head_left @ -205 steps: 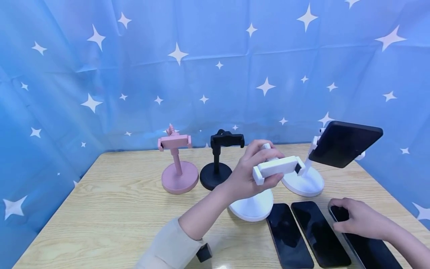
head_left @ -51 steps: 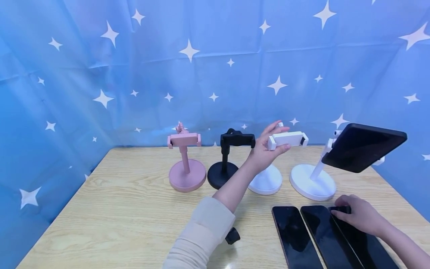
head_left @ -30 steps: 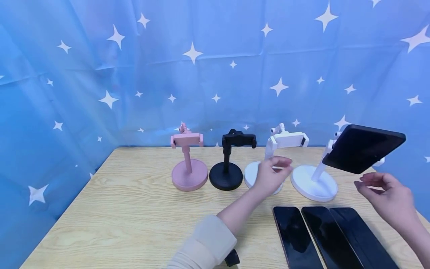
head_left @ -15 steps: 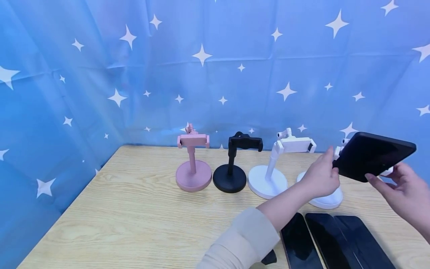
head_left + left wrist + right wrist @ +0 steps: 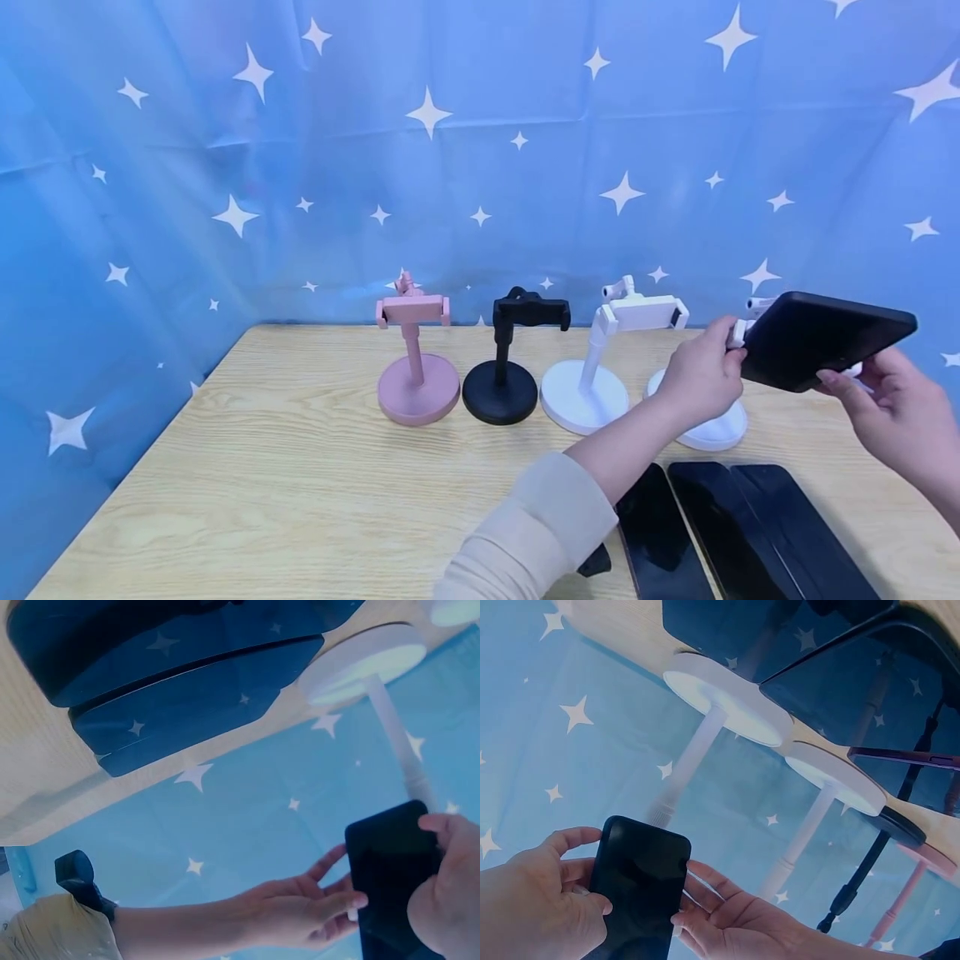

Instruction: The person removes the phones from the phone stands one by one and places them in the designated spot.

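A black smartphone [image 5: 828,337] sits tilted in the clamp of the rightmost white phone stand, whose round base [image 5: 716,432] shows below my left hand. My left hand [image 5: 701,375] grips the left end of the clamp, thumb and fingers at the phone's edge. On the other side, my right hand [image 5: 900,408] pinches the clamp's right end, its thumb at the phone's lower edge and its other fingers curled behind. In the right wrist view, both hands flank the phone [image 5: 641,881], with bits of white clamp between the fingers. Most of the clamp is hidden behind the phone.
A pink phone stand [image 5: 417,392], a black one [image 5: 500,392] and another white one [image 5: 585,396] stand in a row to the left, their clamps without phones. Three dark phones [image 5: 663,533] lie at the front right, one partly under my left forearm. A starry blue curtain [image 5: 480,150] hangs behind.
My left hand has left the other white stand, now set back in the row, and moved right to the phone-bearing stand. My right hand has risen from the flat phones to that same stand.
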A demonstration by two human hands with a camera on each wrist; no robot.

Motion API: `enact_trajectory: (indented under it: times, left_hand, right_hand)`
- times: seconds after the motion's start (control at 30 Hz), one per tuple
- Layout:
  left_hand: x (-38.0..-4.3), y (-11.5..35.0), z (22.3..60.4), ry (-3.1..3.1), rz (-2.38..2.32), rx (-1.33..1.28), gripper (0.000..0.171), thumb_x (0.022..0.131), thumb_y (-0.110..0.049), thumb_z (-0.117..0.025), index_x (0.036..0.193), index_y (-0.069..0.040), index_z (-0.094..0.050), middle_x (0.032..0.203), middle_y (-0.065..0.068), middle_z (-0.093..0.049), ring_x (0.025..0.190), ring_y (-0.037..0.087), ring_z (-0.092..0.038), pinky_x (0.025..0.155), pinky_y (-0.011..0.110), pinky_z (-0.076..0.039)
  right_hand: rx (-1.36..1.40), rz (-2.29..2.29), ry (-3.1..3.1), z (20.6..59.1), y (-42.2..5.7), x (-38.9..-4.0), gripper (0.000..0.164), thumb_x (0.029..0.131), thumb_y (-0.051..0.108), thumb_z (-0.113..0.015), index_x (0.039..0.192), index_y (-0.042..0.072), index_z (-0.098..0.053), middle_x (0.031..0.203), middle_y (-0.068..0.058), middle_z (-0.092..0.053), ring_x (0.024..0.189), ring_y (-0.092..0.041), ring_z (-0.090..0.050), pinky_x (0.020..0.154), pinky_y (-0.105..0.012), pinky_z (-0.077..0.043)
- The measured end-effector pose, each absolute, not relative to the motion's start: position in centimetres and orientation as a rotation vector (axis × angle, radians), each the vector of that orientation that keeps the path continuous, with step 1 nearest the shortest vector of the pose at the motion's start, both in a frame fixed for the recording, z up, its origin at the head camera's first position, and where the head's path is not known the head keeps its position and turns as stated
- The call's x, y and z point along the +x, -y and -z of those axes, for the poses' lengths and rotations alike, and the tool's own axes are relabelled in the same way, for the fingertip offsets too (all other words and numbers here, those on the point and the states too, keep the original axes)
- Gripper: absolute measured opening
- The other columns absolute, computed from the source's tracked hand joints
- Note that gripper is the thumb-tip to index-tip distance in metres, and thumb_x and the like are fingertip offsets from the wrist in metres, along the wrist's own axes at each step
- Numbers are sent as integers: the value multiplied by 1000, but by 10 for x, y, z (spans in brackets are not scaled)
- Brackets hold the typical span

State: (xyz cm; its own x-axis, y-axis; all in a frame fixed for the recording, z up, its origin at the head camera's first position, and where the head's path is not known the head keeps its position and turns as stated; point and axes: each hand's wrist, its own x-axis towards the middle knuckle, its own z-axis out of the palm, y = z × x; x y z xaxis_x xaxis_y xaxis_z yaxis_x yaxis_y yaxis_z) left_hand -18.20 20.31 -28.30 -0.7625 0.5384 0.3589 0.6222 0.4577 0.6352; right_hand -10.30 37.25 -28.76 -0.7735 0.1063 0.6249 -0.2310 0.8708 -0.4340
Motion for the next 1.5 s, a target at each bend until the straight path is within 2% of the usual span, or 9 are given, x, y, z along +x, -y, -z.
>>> enact_trajectory:
  times: [0.2, 0.33, 0.6, 0.8, 0.9, 1.17, 1.23, 1.37, 1.5]
  left_hand:
    - [-182, -197, 283, 2543, 1043, -1055, 31, 94, -19, -48, 125, -18, -47, 99, -12, -64, 80, -4, -57, 66, 6, -38]
    - [-183, -195, 286, 2526, 1068, -1043, 29, 94, -17, -49, 123, -20, -48, 96, -14, -64, 80, -4, -56, 66, 6, -38]
    - [-184, -192, 288, 2515, 1205, -1052, 32, 95, -15, -48, 126, -22, -47, 100, -14, -64, 75, -6, -52, 59, 5, -35]
    - [-181, -189, 286, 2459, 1204, -1083, 32, 96, -14, -46, 128, -19, -46, 100, -11, -64, 62, -4, -45, 52, 6, -33]
    - [-178, -186, 282, 2402, 1186, -1104, 32, 95, -13, -47, 127, -17, -47, 99, -10, -65, 60, -3, -44, 51, 5, -32]
    - [-171, -173, 271, 2378, 1149, -1224, 28, 97, -14, -44, 124, -17, -47, 86, -10, -60, 48, 0, -38, 45, 8, -30]
    - [-169, -166, 270, 2364, 1145, -1274, 26, 97, -14, -43, 123, -15, -47, 87, -9, -59, 47, 0, -38, 45, 8, -31]
    - [-166, -152, 268, 2332, 1150, -1366, 21, 97, -13, -44, 117, -13, -49, 88, -8, -59, 50, -1, -39, 47, 7, -32]
    - [-162, -135, 268, 2306, 1205, -1424, 28, 96, -12, -46, 124, -12, -49, 98, -4, -64, 60, -4, -46, 54, 3, -35]
  right_hand:
    - [122, -633, 2316, 290, -369, -103, 13, 87, -3, -57, 93, 7, -54, 81, 46, -40, 65, 29, -41, 44, -13, -28]
    - [114, -587, 2307, 291, -367, -102, 9, 86, 0, -61, 93, -2, -55, 81, 44, -39, 63, 27, -38, 44, -11, -29]
    - [147, -566, 2255, 291, -362, -102, 11, 87, 5, -61, 92, -2, -55, 84, 42, -38, 53, 18, -35, 42, -12, -27]
    - [235, -520, 2199, 286, -359, -103, 9, 85, -6, -58, 93, -7, -54, 90, 39, -37, 70, 27, -35, 44, -9, -28]
    - [303, -578, 2157, 283, -357, -104, 12, 86, -8, -55, 96, -12, -52, 93, 35, -42, 78, 23, -41, 48, -6, -28]
    - [471, -766, 2045, 277, -353, -97, 37, 88, 13, -54, 91, -23, -47, 97, 24, -52, 85, 13, -51, 64, 0, -38]
    - [481, -777, 2044, 275, -350, -94, 39, 87, 17, -55, 90, -21, -48, 97, 23, -54, 83, 13, -52, 55, 0, -37]
    - [476, -793, 2062, 273, -340, -85, 24, 86, 18, -55, 91, -6, -57, 97, 23, -55, 80, 13, -53, 55, 0, -39]
    - [461, -831, 2068, 272, -328, -78, 18, 83, 24, -55, 95, 12, -59, 93, 22, -56, 82, 13, -54, 68, -2, -41]
